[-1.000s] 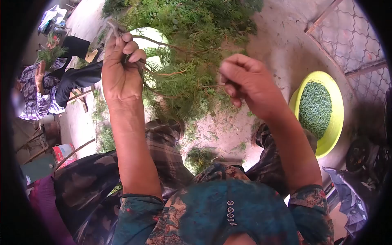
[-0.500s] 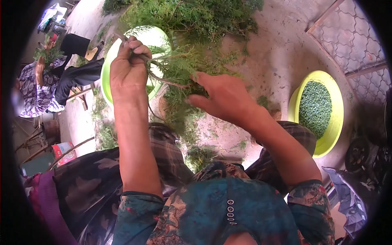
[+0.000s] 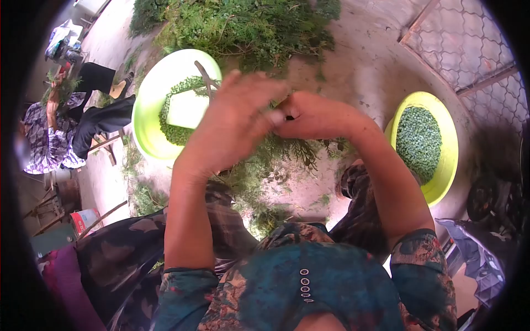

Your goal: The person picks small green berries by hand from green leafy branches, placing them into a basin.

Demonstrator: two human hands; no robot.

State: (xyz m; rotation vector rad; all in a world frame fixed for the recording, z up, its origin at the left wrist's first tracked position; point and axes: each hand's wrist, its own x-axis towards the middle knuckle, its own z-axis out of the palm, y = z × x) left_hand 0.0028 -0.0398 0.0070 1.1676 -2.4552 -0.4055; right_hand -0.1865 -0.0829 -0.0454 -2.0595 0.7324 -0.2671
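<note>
My left hand [image 3: 234,118] is smeared by motion and reaches across in front of the yellow-green basin [image 3: 144,135], its fingers close to my right hand. Thumb and fingers of my right hand [image 3: 317,117] are closed on a leafy evergreen branch [image 3: 298,150], whose flat green sprays hang below the hand. A bare brown stem end [image 3: 203,74] sticks out beyond my left hand, over the basin. Small green cones or berries [image 3: 175,135] lie in that basin around a bright white rectangular patch [image 3: 186,109].
A big heap of cut evergreen branches [image 3: 248,30] lies ahead on the floor. On the right stands a second yellow basin [image 3: 450,174], filled with small green pieces [image 3: 419,140]. Another person [image 3: 52,124] sits at the left, holding greenery. Leaf scraps [image 3: 270,212] litter the floor between my knees.
My left hand has moved right and down from above the left basin toward my right hand. The right hand has shifted slightly right, and the branch now hangs lower, beneath the hands.
</note>
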